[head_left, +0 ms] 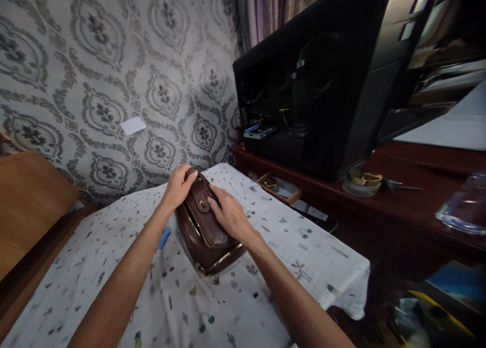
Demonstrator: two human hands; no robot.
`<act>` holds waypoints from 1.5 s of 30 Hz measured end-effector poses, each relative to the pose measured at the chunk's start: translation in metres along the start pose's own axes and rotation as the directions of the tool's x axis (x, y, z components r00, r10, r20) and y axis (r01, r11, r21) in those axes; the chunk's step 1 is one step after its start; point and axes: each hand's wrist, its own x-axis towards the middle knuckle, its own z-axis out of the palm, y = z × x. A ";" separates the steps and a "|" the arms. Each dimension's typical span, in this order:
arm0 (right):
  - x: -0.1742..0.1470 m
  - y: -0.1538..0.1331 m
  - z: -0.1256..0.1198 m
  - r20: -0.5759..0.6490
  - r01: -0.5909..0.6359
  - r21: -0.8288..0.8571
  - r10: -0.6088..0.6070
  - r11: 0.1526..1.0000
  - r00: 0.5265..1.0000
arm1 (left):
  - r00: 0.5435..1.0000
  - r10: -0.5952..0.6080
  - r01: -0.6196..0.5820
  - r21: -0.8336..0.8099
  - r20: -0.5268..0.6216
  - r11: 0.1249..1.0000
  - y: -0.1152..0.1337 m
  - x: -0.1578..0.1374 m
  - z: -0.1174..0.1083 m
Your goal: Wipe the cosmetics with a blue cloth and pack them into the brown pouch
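Between left hand (pixel 177 187) and right hand (pixel 232 215): brown bag (pixel 213 230), on sheet (pixel 197 310). Left hand clasps its far end; right hand touches its side, grip unclear. Below left hand: blue item (pixel 164 238).

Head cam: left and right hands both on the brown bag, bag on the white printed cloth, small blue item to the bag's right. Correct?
Not quite: the small blue item is to the bag's left, as the head view shows. The left hand and right hand are both on the brown bag, on the white printed cloth.
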 end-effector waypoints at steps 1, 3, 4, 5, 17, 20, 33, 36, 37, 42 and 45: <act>-0.001 -0.002 0.001 -0.013 0.000 -0.037 -0.001 0.999 1.000 | 0.999 -0.042 0.041 -0.074 -0.009 0.996 -0.004 0.001 0.001; -0.004 -0.007 0.001 -0.042 0.005 -0.093 -0.008 0.996 0.999 | 0.995 -0.099 0.097 -0.171 -0.002 0.980 -0.010 0.003 0.003; -0.006 -0.009 0.001 -0.050 0.008 -0.112 -0.013 0.994 0.999 | 0.994 -0.109 0.107 -0.185 -0.004 0.977 -0.012 0.003 0.004; -0.007 -0.011 0.001 -0.050 0.008 -0.125 -0.014 0.992 0.999 | 0.994 -0.111 0.107 -0.181 -0.014 0.978 -0.013 0.004 0.005; -0.008 -0.015 -0.002 -0.029 -0.009 -0.200 0.003 0.980 1.000 | 0.988 -0.135 0.114 -0.225 -0.080 0.968 0.001 -0.013 0.010; -0.009 -0.016 -0.003 -0.022 -0.020 -0.236 0.015 0.971 1.000 | 0.984 -0.158 0.127 -0.291 -0.084 0.948 0.001 -0.015 0.010; -0.009 -0.018 -0.004 -0.012 0.000 -0.227 -0.003 0.974 1.000 | 0.860 -0.476 0.253 -0.658 -0.183 0.710 -0.006 0.008 0.024; -0.009 -0.018 -0.004 -0.017 0.003 -0.225 -0.007 0.974 1.000 | 0.859 -0.477 0.251 -0.660 -0.185 0.708 -0.007 0.009 0.025; -0.010 -0.018 -0.004 -0.014 0.002 -0.221 -0.005 0.975 1.000 | 0.860 -0.474 0.244 -0.664 -0.188 0.707 -0.006 0.008 0.025; -0.010 -0.019 -0.004 -0.006 0.004 -0.210 -0.005 0.978 1.000 | 0.893 -0.404 0.181 -0.666 -0.197 0.724 0.000 -0.001 0.024; -0.010 -0.019 -0.004 -0.001 0.001 -0.202 -0.001 0.979 1.000 | 0.911 -0.363 0.156 -0.653 -0.195 0.741 0.005 -0.006 0.024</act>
